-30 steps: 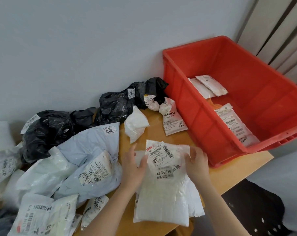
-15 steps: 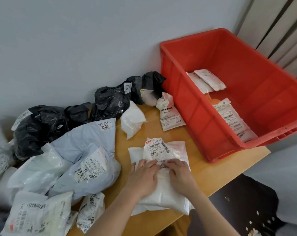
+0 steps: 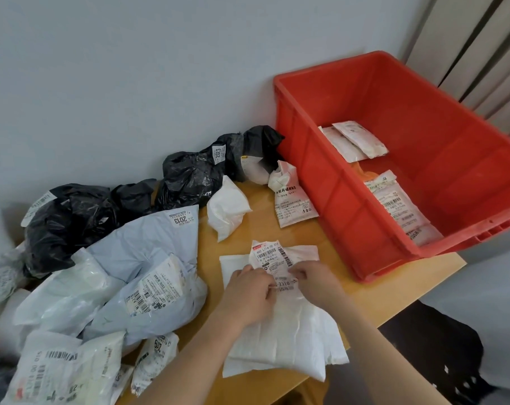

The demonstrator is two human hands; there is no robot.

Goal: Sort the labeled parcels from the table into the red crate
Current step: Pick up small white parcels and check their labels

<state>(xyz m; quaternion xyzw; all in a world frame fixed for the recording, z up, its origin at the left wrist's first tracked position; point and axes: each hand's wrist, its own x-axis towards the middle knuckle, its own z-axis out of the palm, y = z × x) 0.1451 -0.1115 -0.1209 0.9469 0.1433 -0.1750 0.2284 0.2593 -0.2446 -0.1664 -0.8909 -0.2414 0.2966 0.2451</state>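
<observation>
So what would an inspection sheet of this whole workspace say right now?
Surface: wooden table, bare patch near its right edge.
Job's things: white parcel flat on the table, label up; red crate at the right with several white parcels inside.
Clutter: black bags along the wall, grey-blue mailer, small white pouches.
Hands: left hand and right hand both pinching the parcel's label.
Cables: nothing seen.
Surroundings: plain wall, vertical slats at the top right.

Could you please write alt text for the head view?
Both hands, left and right, pinch the label on a white parcel lying on the wooden table. A red crate holding several parcels sits right; more parcels lie piled left.
</observation>
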